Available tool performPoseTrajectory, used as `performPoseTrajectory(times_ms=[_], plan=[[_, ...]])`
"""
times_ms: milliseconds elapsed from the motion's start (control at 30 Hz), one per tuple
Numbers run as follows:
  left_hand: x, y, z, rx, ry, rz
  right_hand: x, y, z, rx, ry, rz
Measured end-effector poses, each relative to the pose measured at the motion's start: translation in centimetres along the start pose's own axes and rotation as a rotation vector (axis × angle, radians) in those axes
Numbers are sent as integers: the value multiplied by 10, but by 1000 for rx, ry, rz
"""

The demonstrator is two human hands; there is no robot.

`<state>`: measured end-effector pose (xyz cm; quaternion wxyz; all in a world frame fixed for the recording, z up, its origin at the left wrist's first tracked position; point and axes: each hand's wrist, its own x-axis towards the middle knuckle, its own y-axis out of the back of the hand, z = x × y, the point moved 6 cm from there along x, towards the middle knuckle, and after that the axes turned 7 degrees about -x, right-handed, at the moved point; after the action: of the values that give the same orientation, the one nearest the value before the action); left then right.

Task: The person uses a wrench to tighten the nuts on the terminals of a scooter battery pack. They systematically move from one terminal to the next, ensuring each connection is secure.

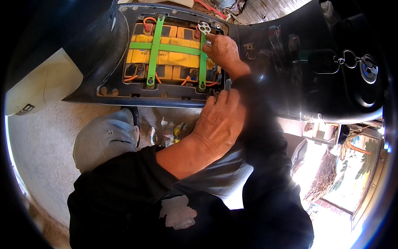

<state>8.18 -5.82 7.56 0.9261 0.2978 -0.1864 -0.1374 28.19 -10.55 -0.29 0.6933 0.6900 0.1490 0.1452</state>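
My right hand (224, 50) is closed, thumb and fingers pinching a flat silver multi-hole wrench (204, 28). The wrench head lies at the top end of the right green strap (203, 62), over the far right corner of the battery compartment (112, 93). Below it, my left hand (222, 118) is curled at the compartment's near right edge, its fingertips hidden, so what it may hold does not show. Several orange batteries (165, 72) with a yellow band (174, 58) sit inside, under a left green strap (154, 54) and a green cross strap (178, 49).
Orange cables (150, 19) run among the battery terminals. A black seat-like panel (273, 62) stretches to the right, with a key ring (350, 59) and fob on it. Crumpled wrappers (168, 130) lie on the floor beside my grey-clad knee (103, 139).
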Motion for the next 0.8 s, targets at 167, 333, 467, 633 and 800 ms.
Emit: performPoseTrajectory(times_ms=[167, 333, 467, 633, 800], plan=[[0, -1, 0, -17, -3, 8, 1, -3, 2, -13, 4, -15], [-1, -1, 0, -27, -6, 17, 2, -4, -3, 19, 8, 17], [0, -2, 0, -41, -10, 8, 4, -5, -6, 46, -60, 18], [-1, -2, -2, -48, -3, 28, 10, -12, -12, 62, -74, 17], [-2, -2, -4, -31, 24, 19, 10, -13, -19, 42, -10, 39]])
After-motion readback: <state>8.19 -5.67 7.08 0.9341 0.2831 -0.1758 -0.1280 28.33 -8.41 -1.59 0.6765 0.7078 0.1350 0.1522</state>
